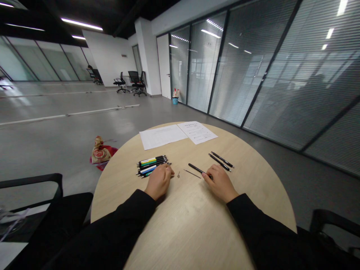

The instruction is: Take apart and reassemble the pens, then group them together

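Observation:
My left hand (159,181) rests on the round wooden table (194,225), fingers curled, its fingertips against the near end of a bundle of several coloured pens (152,165). My right hand (221,184) lies on the table with fingers pinched on the near end of a black pen barrel (198,169). A thin refill (192,173) and a tiny spring-like part (178,174) lie between the hands. Two black pens (221,160) lie just beyond the right hand.
Two printed paper sheets (177,134) lie at the table's far edge. Black chairs stand at the left (33,187) and right (334,225). A red and tan bag (99,152) sits on the grey floor. Glass walls with blinds run along the right.

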Demonstrator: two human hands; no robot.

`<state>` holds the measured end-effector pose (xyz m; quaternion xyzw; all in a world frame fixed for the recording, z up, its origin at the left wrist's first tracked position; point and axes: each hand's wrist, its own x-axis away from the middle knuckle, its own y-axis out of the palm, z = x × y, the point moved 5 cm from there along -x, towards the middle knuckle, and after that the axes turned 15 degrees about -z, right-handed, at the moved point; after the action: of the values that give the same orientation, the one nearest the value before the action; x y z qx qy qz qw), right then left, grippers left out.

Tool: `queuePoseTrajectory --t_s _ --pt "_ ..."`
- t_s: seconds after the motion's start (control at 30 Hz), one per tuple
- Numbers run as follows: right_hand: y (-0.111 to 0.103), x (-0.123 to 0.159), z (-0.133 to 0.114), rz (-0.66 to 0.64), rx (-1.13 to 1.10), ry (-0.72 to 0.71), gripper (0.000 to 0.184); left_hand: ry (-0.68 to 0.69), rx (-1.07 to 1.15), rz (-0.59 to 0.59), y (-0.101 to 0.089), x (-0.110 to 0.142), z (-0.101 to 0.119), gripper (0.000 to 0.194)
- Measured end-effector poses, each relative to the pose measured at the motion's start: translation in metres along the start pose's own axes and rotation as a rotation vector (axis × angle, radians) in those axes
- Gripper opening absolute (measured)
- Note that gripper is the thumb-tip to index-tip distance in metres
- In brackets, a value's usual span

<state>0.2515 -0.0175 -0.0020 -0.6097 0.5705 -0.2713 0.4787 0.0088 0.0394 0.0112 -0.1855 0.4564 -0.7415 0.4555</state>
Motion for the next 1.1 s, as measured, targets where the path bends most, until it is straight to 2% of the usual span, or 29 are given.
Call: queuePoseTrajectory --t_s 0.13,0.33,0.5,0.8,1.1 --pt "0.000 0.000 0.000 0.001 -0.003 -0.009 0.031 0.017 -0.027 0.006 -0.002 0.001 0.006 0.045" --pt "-0.002 0.000 -0.001 0.003 -0.001 -0.007 0.030 0.116 -0.051 0.033 -0.001 0.003 0.008 0.051" --pt "-0.002 0.000 -0.001 0.000 0.001 -0.005 0.029 0.056 0.003 0.069 0.002 0.001 -0.001 0.062" --pt "0.005 -0.001 0.005 -0.009 0.023 0.032 0.016 0.117 -0.043 -0.017 0.006 -0.001 0.009 0.049" --pt "0.011 -0.001 0.009 -0.143 0.084 0.129 0.020 0.169 -0.148 -0.031 0.014 0.000 0.012 0.048"
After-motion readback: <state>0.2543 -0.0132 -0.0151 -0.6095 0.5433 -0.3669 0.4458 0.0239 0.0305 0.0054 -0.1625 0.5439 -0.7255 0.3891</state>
